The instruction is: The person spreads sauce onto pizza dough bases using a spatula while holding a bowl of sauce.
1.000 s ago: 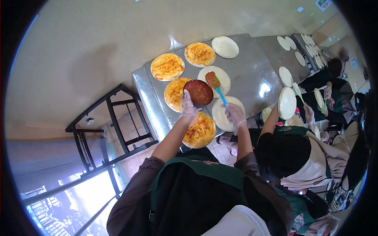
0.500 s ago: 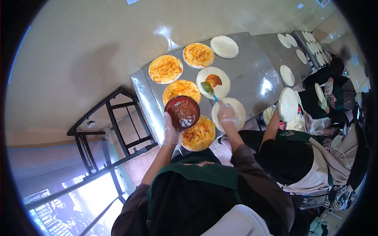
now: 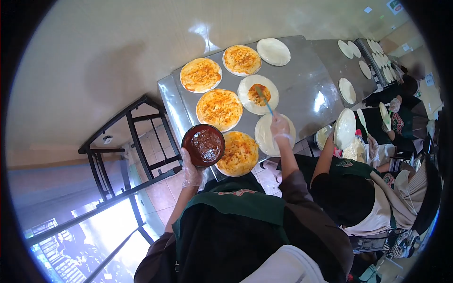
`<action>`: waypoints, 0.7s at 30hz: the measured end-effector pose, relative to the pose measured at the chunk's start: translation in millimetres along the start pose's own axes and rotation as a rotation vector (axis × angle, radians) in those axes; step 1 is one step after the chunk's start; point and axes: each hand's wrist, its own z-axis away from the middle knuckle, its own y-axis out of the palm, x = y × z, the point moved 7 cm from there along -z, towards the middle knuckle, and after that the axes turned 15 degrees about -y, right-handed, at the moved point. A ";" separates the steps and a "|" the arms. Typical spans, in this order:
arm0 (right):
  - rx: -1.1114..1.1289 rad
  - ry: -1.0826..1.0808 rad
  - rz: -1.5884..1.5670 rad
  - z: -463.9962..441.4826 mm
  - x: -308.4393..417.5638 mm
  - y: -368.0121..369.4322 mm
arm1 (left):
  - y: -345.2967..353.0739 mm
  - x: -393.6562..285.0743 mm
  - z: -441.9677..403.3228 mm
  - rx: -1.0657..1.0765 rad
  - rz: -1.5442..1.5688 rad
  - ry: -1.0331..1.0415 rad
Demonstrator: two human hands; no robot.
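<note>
My left hand (image 3: pixel 189 170), in a clear glove, holds a dark bowl of red sauce (image 3: pixel 204 145) beside the table's left edge. My right hand (image 3: pixel 280 126), also gloved, is closed around the blue handle of a spatula (image 3: pixel 269 108). The spatula's head rests on a patch of sauce (image 3: pixel 257 95) in the middle of a pale dough round (image 3: pixel 249 107). Several sauced rounds lie around it, one (image 3: pixel 237 153) close to the bowl. A plain round (image 3: pixel 267 136) lies partly under my right hand, and another (image 3: pixel 273 52) sits at the back.
The metal table (image 3: pixel 302 89) meets a wall at the back. A black metal frame (image 3: pixel 137 141) stands at the left. On the right a co-worker (image 3: pixel 349 188) holds a pale round (image 3: pixel 345 128); other people and dough rounds are further off.
The bowl has moved left and toward me, off the sauced rounds. The spatula has gone from above the dough onto it, and the sauce there has spread into a rounder patch.
</note>
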 end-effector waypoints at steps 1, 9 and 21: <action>-0.099 -0.053 0.020 -17.8 -14.8 6.9 | 1.4 -0.8 1.0 0.015 0.030 -0.014; 0.095 -0.167 0.256 -17.4 24.7 12.3 | 6.4 -15.2 13.1 -0.008 0.041 0.019; 0.071 -0.329 0.420 9.0 28.2 17.2 | -7.1 0.0 28.6 -0.023 0.061 0.007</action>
